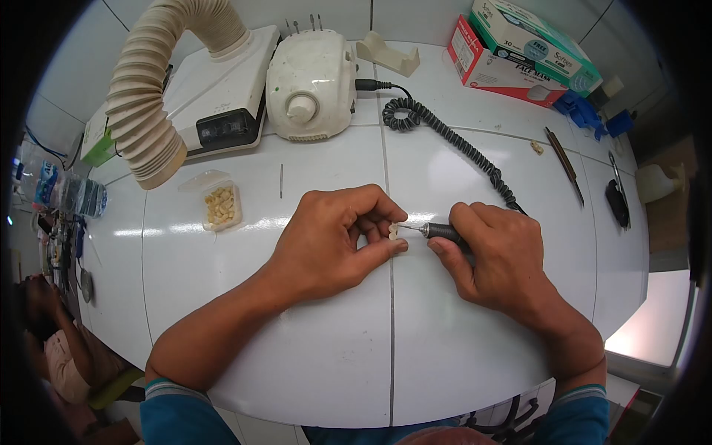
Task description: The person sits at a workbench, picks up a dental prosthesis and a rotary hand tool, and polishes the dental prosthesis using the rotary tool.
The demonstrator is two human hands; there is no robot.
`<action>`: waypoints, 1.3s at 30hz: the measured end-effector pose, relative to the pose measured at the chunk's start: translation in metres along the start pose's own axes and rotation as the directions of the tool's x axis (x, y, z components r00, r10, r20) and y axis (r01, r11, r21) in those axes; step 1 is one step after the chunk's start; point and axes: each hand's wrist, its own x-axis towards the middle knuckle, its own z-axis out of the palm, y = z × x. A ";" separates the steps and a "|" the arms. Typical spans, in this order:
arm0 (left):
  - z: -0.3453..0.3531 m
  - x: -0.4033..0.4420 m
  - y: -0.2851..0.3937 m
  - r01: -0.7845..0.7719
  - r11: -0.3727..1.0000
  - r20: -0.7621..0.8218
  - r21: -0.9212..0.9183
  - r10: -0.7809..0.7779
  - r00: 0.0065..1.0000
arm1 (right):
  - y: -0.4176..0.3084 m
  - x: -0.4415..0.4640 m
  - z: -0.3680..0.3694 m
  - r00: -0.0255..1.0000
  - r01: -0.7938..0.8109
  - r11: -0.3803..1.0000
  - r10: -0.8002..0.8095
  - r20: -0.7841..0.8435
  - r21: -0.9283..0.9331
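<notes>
Between thumb and fingers, my left hand [334,237] pinches a small cream-coloured dental piece [393,231] that looks like a few joined teeth. My right hand [500,252] is wrapped round a dark-gripped dental handpiece [439,231]. Its thin bur [410,228] points left and meets or nearly meets the piece; exact contact is too small to make out. A coiled black cord [460,141] runs from the white control unit [311,89] towards my right hand. Left of my hands, an open clear box [221,206] holds several cream tooth-shaped pieces.
A ribbed suction hose [144,104] arches over the back left. Face mask boxes [519,59] stand at the back right, with a brown pointed tool [565,167] in front. A thin metal rod [281,181] lies near the box. Another person [70,348] sits at far left.
</notes>
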 end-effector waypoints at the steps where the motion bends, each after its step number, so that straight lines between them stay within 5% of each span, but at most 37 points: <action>1: 0.000 0.000 -0.001 -0.003 1.000 -0.001 0.002 0.003 1.000 | 0.000 0.000 0.000 1.000 -0.001 1.000 0.001 0.003 0.000; 39: 0.002 0.000 -0.004 -0.063 0.997 -0.014 0.038 0.064 0.998 | -0.002 -0.001 0.001 1.000 -0.012 1.000 0.012 -0.002 -0.001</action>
